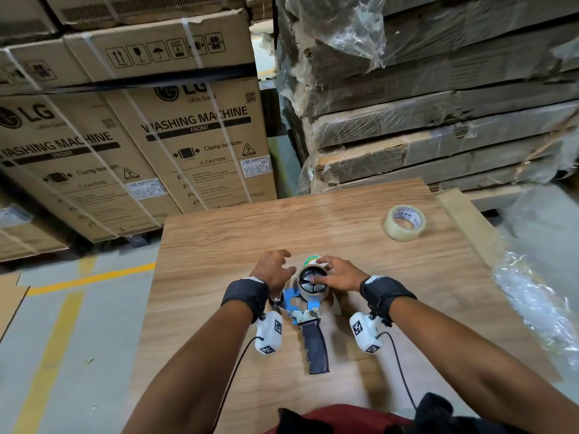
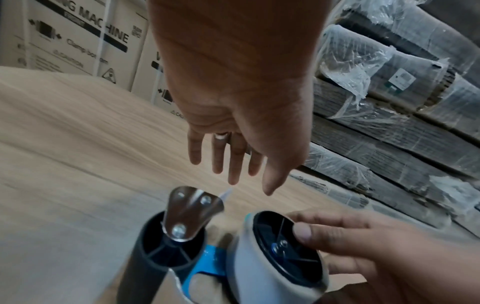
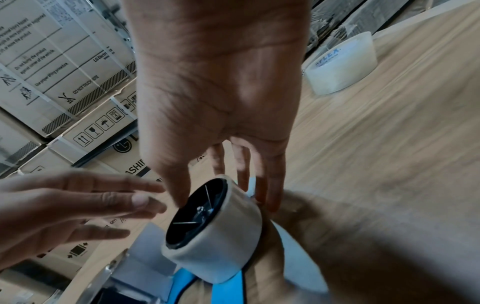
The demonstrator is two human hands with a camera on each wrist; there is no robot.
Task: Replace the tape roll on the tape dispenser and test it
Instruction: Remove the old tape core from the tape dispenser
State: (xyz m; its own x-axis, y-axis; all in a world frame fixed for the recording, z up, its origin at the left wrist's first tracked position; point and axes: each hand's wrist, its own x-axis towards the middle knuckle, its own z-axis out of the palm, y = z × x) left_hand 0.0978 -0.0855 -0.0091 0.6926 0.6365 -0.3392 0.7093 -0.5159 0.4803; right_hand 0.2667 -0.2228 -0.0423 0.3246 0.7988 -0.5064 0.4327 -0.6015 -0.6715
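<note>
The tape dispenser (image 1: 305, 311), with a blue frame and a dark handle (image 1: 317, 349), lies on the wooden table (image 1: 360, 355) in front of me. A pale tape roll (image 1: 316, 296) sits on its black hub (image 3: 197, 214). My right hand (image 1: 318, 270) pinches this roll, thumb on the hub face and fingers over the far side. My left hand (image 1: 286, 264) hovers just left of the roll with fingers spread, holding nothing. In the left wrist view the dispenser's dark roller (image 2: 166, 253) and metal plate (image 2: 189, 209) lie under that hand.
A clear tape roll (image 1: 405, 222) stands on the table at the far right. Stacked washing machine cartons (image 1: 175, 145) rise behind the table on the left. Plastic-wrapped flat cardboard packs (image 1: 438, 126) are stacked on the right. Loose plastic film (image 1: 532, 296) lies beside the table's right edge.
</note>
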